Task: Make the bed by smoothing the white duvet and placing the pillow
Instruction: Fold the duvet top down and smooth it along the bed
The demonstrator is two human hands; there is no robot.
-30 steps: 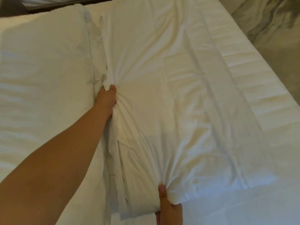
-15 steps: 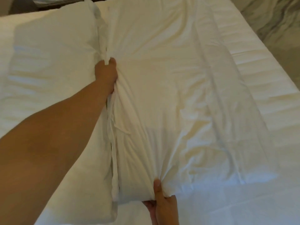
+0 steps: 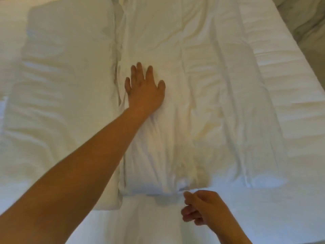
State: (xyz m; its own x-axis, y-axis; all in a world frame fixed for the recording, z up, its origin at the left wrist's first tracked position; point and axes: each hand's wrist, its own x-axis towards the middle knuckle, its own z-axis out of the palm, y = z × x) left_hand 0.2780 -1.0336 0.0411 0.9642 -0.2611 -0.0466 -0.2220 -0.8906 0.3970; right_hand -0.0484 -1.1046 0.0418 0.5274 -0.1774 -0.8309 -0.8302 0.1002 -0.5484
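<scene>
Pillow (image 3: 168, 138) | under flat left grip (image 3: 144, 90) | right grip (image 3: 202, 208) beside near edge

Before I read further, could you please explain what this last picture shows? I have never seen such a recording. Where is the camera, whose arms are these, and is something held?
There is no machine here. A person wears one camera on the head, so you look forward and down along their own two bare arms. The left hand lies flat, with straight fingers, on a white pillow. The right hand is just below that pillow's near edge with its fingers loosely curled. It seems to hold nothing, though the picture is blurred there. A second pillow lies directly beside the first, on its left. Both rest on the white bedding of the bed. In the upper right corner, a bit of what looks like floor shows.
</scene>
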